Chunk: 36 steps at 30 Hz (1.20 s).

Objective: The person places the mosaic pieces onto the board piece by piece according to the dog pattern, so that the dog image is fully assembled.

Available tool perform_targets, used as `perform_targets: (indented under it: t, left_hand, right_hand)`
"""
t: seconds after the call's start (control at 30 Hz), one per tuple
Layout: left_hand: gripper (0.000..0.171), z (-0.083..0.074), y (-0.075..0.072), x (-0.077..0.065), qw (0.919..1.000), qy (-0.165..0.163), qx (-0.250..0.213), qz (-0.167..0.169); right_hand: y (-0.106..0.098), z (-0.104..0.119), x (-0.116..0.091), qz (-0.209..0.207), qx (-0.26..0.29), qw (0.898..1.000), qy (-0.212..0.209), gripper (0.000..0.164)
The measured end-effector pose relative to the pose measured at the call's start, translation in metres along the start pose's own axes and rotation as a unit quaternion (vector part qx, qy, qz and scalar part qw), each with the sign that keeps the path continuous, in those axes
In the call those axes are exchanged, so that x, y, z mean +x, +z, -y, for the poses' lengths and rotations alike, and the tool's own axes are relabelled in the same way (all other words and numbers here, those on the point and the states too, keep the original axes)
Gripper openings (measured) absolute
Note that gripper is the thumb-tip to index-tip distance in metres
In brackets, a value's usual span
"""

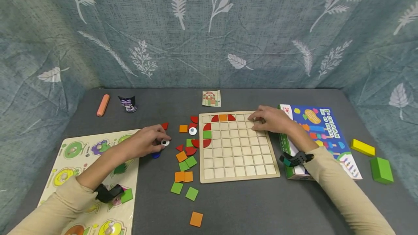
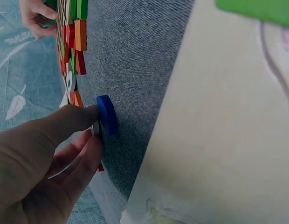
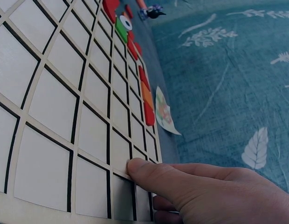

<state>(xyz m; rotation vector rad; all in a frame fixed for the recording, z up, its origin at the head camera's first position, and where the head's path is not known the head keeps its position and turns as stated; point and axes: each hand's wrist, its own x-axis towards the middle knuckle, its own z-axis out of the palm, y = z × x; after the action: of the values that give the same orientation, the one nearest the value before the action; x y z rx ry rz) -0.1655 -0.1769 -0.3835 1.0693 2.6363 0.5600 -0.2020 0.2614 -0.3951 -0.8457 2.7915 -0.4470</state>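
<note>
My left hand (image 1: 143, 142) pinches a small round white eye piece with a black dot (image 1: 166, 143) between thumb and fingers. Just below it lies a blue piece (image 1: 156, 155), which stands right beside the fingertips (image 2: 95, 140) in the left wrist view. My right hand (image 1: 269, 119) rests with thumb and fingertips on the far right corner of a wooden grid board (image 1: 238, 180). Red quarter-round pieces (image 1: 207, 143), an orange square (image 1: 223, 118) and a green square (image 1: 207, 134) sit in cells at its upper left.
Between board and left hand lie several loose orange, green and red pieces and another eye piece (image 1: 192, 131). A fruit puzzle board (image 1: 134, 177) is under the left forearm. A colourful box (image 1: 336, 144) stands at right, a picture card (image 1: 211, 98) behind the grid.
</note>
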Motion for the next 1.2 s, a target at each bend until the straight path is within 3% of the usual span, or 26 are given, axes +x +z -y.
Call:
perform_targets:
  t: [0.47,0.73,0.9,1.03,1.2]
  left_hand:
    - [0.022,-0.008,0.004,0.006,0.9994,-0.010,0.026,-0.023]
    - [0.022,-0.014,0.005,0.008,0.9985,-0.026,0.049,-0.007]
    - [0.020,-0.023,0.006,0.011,0.9982,-0.005,0.055,-0.022]
    - [0.020,-0.036,0.007,0.021,0.9981,0.006,0.047,-0.040]
    - [0.021,-0.054,0.007,0.045,0.9985,0.019,0.031,-0.041]
  right_hand:
    - [-0.004,0.001,-0.001,-0.001,-0.005,1.000,0.009,0.037]
    - [-0.003,0.000,0.000,0.001,-0.001,1.000,0.008,0.038]
    - [-0.003,0.000,0.000,0.003,-0.002,1.000,0.009,0.037]
    - [-0.001,0.000,0.000,0.003,0.001,1.000,0.007,0.037]
    - [-0.001,0.000,0.000,0.008,0.001,1.000,0.009,0.038]
